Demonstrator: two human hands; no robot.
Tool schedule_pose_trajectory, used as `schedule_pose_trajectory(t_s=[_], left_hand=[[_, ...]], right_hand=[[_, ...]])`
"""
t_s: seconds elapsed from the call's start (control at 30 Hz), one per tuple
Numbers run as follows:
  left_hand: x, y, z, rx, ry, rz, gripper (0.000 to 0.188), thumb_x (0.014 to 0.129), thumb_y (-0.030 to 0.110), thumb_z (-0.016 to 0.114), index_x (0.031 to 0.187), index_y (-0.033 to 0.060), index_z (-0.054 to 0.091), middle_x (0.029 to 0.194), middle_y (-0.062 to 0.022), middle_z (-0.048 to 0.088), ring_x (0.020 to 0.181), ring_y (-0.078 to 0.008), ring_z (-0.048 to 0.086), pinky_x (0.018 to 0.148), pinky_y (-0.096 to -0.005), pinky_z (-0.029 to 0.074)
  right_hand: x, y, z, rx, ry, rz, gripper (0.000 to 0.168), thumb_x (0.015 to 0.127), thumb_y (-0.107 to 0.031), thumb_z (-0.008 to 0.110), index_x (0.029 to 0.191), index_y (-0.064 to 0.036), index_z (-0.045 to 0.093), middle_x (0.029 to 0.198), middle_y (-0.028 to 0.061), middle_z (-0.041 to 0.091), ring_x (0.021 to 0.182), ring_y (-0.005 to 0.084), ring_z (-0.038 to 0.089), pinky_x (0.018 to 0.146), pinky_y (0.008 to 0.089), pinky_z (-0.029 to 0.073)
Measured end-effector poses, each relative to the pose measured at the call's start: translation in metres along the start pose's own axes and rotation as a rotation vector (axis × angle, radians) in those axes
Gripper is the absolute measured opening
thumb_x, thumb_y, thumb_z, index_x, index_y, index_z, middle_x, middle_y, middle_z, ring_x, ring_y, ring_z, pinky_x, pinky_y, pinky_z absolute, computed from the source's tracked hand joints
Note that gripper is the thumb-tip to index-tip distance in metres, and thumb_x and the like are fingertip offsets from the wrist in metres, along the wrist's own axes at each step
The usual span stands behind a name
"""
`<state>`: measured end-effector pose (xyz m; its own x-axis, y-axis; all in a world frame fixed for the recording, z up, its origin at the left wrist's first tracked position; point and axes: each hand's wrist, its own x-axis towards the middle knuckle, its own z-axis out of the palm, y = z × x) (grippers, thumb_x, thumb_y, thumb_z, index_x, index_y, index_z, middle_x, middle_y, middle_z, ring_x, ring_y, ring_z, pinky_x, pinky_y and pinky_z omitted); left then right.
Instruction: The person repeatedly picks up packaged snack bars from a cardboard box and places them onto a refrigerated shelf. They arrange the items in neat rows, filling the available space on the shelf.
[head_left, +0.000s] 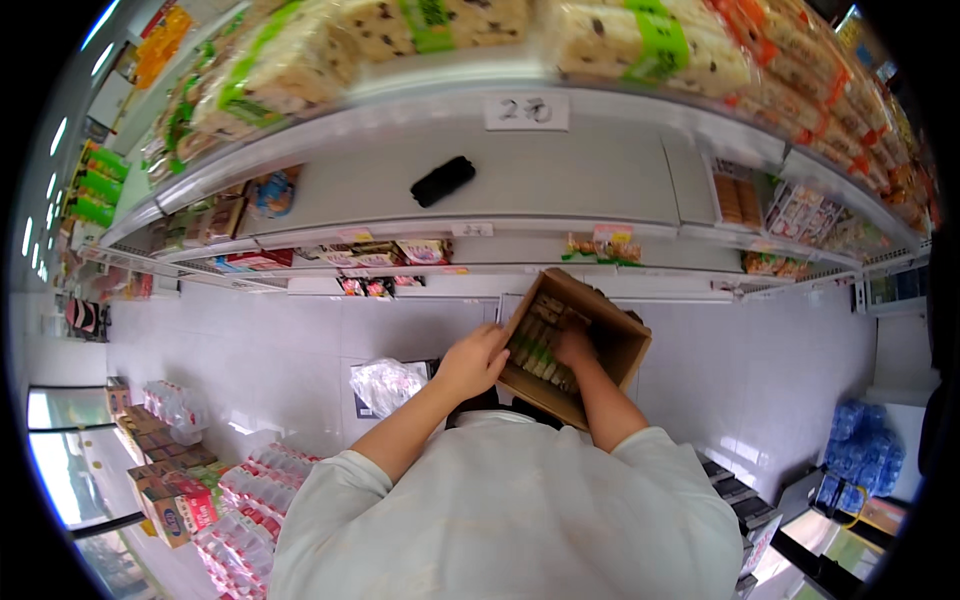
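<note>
An open cardboard box (615, 360) is tilted in front of my body, below the shelf fronts. Its left rim is gripped by my left hand (474, 361), with the thumb lying along the edge. Down inside the box, my right hand (574, 343) is among wrapped snack packs (534, 349) with green bands, which stand in a row. Shadow hides my right fingertips, so their hold on a pack is unclear. On the grey shelf (555, 176) beyond the box lies a black object (443, 181).
Long packs of puffed snacks (652, 41) fill the upper shelf, above a handwritten price card (527, 112). Clear plastic wrap (386, 384) lies on a dark box at left. Shrink-wrapped bottles (255, 495) and cartons stand behind on the left, blue water bottles (862, 442) on the right.
</note>
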<state>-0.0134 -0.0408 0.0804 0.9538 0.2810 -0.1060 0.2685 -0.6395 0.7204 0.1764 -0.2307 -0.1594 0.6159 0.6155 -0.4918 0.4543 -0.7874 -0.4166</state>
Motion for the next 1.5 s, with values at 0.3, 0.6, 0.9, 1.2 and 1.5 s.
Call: schedule_pose_trajectory(t_s=[0.3,0.6,0.9,1.2,1.5], left_hand=[[0.036,0.105,-0.320,0.716,1.083,0.593,0.053,0.081,0.000,0.079,0.132,0.0032,0.066,0.140,-0.0184,0.064,0.130,-0.0359,0.060,0.108,-0.0470,0.047],[0.064,0.107,-0.413,0.942,0.705,0.303,0.069,0.076,0.021,0.089,0.137,0.0106,0.060,0.130,-0.0111,0.062,0.128,-0.0338,0.057,0.103,-0.0510,0.043],[0.075,0.122,-0.439,0.789,0.461,0.200,0.062,0.066,0.015,0.094,0.120,0.0072,0.064,0.123,-0.0135,0.067,0.114,-0.0389,0.064,0.095,-0.0469,0.051],[0.020,0.138,-0.349,0.714,0.771,0.748,0.050,0.059,0.004,0.081,0.107,0.0067,0.064,0.107,-0.0112,0.069,0.101,-0.0338,0.067,0.085,-0.0450,0.051],[0.034,0.107,-0.232,0.416,0.246,0.724,0.055,0.054,0.008,0.086,0.105,0.0062,0.065,0.108,-0.0091,0.067,0.101,-0.0315,0.065,0.086,-0.0429,0.048]], right_hand=[[-0.061,-0.043,-0.079,0.433,0.249,-0.122,0.033,0.089,-0.020,0.071,0.112,0.005,0.073,0.104,0.0244,0.075,0.103,0.0388,0.074,0.091,0.0445,0.059],[-0.083,-0.102,-0.106,0.476,0.333,-0.226,0.035,0.093,-0.014,0.072,0.123,0.003,0.071,0.108,0.0214,0.076,0.099,0.0319,0.076,0.087,0.0384,0.060],[-0.095,-0.118,-0.100,0.409,0.300,-0.231,0.034,0.091,-0.014,0.073,0.121,0.002,0.071,0.104,0.0209,0.075,0.091,0.0338,0.074,0.084,0.0404,0.059],[-0.149,-0.193,-0.175,0.581,0.445,-0.352,0.050,0.087,-0.008,0.077,0.135,0.000,0.064,0.127,0.0206,0.070,0.115,0.0330,0.071,0.100,0.0397,0.056],[-0.191,-0.260,-0.250,0.605,0.721,-0.746,0.103,0.064,-0.010,0.097,0.153,-0.005,0.044,0.152,0.0169,0.050,0.138,0.0278,0.054,0.107,0.0400,0.050]])
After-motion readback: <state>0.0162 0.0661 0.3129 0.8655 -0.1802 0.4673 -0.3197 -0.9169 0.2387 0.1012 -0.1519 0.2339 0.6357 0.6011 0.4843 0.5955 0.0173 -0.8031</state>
